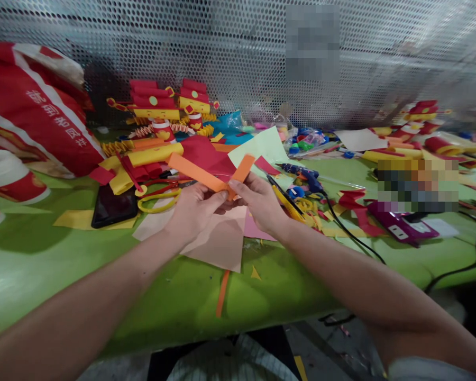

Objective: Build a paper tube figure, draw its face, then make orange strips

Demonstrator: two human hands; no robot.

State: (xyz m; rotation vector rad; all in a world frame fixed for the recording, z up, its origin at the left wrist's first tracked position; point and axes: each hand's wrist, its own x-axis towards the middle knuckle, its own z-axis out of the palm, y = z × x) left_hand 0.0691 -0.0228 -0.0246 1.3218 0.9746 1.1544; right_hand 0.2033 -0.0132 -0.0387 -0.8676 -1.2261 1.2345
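Two arms of orange paper strip meet in a V shape between my hands, above the middle of the table. My left hand pinches the strip near the corner, thumb on top. On the other side, my right hand grips it at the same corner, its thumb pressing the paper. The fingers beneath are partly hidden. Under my hands lie a pale pink sheet and a brighter pink sheet. A thin orange paper strip lies nearer the table's front edge.
Yellow-handled scissors and a black phone lie to the left. A blue glue gun with a black cord is on the right, near a purple power strip. Paper figures stand behind, beside a red bag.
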